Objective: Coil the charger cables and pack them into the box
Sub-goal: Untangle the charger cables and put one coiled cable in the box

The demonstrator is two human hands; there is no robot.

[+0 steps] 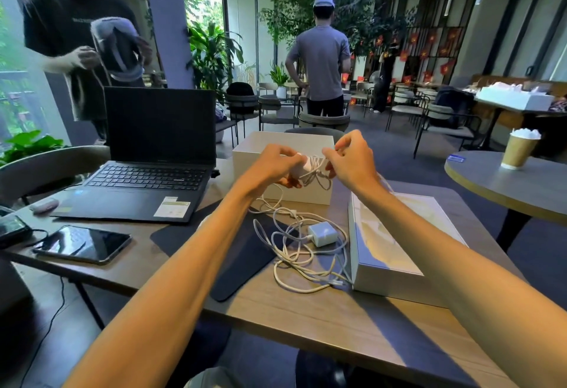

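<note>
My left hand (pixel 277 165) grips a white charger brick (pixel 300 167) held up in front of the open white box (pixel 245 157). My right hand (pixel 349 157) pinches the white cable (pixel 316 163) that loops around that brick. More of this cable hangs down to the table. A second white charger (pixel 320 234) lies on the wooden table (pixel 306 320) with its loose, tangled cable (pixel 294 257) spread around it, partly over a dark mat (pixel 242 265).
A white box lid (pixel 389 249) lies to the right of the tangled cable. An open black laptop (pixel 153 154) and a phone (pixel 82 243) sit at the left. A paper cup (pixel 520 150) stands on a round table at the right. Two people stand behind.
</note>
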